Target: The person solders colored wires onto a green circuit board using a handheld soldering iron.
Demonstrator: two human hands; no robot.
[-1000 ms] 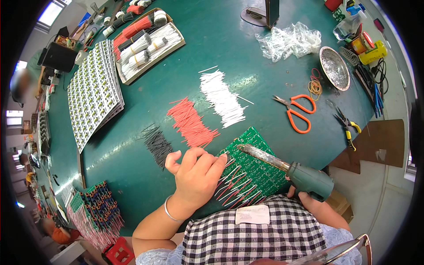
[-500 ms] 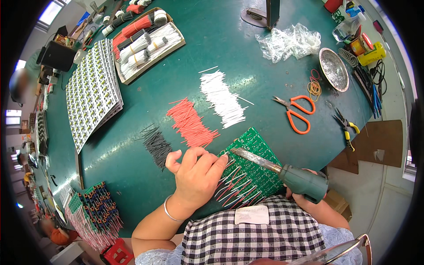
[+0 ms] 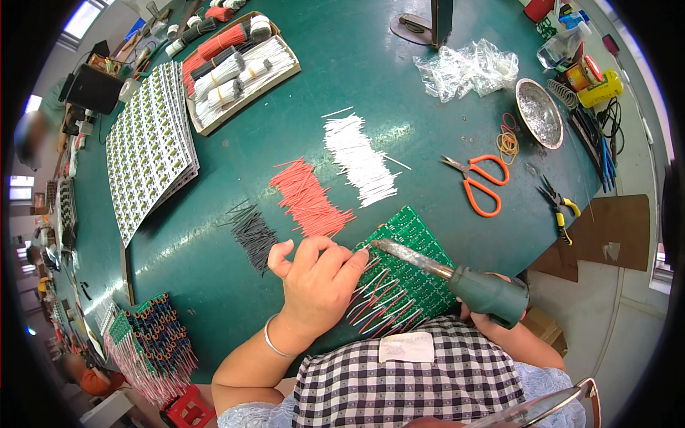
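A green circuit board (image 3: 417, 250) lies in front of me at the table's near edge, tilted in view. Rows of thin red, white and dark wires (image 3: 385, 303) stick out from its left part. My right hand (image 3: 489, 321) grips a soldering iron (image 3: 492, 294) with a thick green handle. Its metal tip reaches left across the board, close to my left fingertips. My left hand (image 3: 317, 282) is closed in a pinch at the board's left edge; whatever is between the fingertips is hidden. Just beyond that hand lie piles of black wires (image 3: 251, 239), red wires (image 3: 308, 196) and white wires (image 3: 357, 160).
Orange-handled scissors (image 3: 477, 182), pliers (image 3: 558, 207) and a metal bowl (image 3: 539, 113) lie to the right. Crumpled plastic (image 3: 467, 68) sits farther back. On the left are stacked board panels (image 3: 151, 143), a box of wire bundles (image 3: 242, 78) and wired boards (image 3: 153, 342).
The soldering iron's tip has shifted very slightly left, toward my left fingertips. Otherwise both hands and the board look the same.
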